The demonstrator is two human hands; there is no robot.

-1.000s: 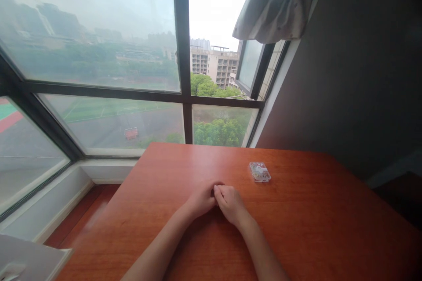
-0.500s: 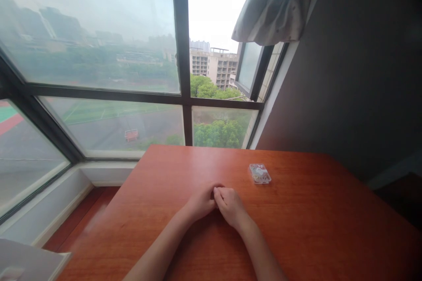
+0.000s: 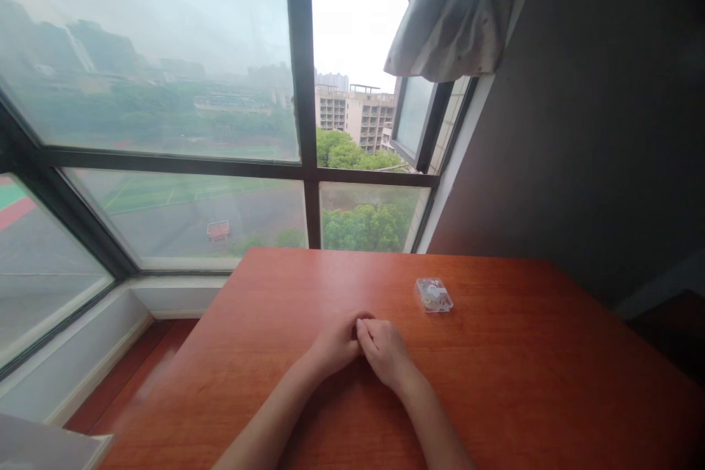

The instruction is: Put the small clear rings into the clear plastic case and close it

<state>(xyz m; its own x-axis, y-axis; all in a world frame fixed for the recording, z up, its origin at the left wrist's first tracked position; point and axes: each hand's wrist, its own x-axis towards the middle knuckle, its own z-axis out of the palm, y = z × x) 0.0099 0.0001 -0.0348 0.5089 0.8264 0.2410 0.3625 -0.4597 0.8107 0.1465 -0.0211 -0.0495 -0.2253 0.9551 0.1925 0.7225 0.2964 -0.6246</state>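
Observation:
My left hand (image 3: 341, 341) and my right hand (image 3: 384, 347) rest together on the reddish-brown wooden table (image 3: 264, 389), clasped with their fingers closed against each other. No object shows in either hand; the space between the palms is hidden. Beyond my right hand, a little to the right, lies a small clear plastic box (image 3: 434, 295). Small pieces of mixed colours show through its lid, too small to name. Neither hand touches the box.
Dark-framed windows (image 3: 311, 88) rise behind the table's far edge, one sash (image 3: 416, 121) swung open. A grey curtain (image 3: 454, 22) hangs at the upper right beside a dark sloping wall (image 3: 595, 125). At the lower left is a pale panel (image 3: 49, 444).
The view has tilted up slightly, so the scene sits a little lower. My hands stay clasped and the box stays in place.

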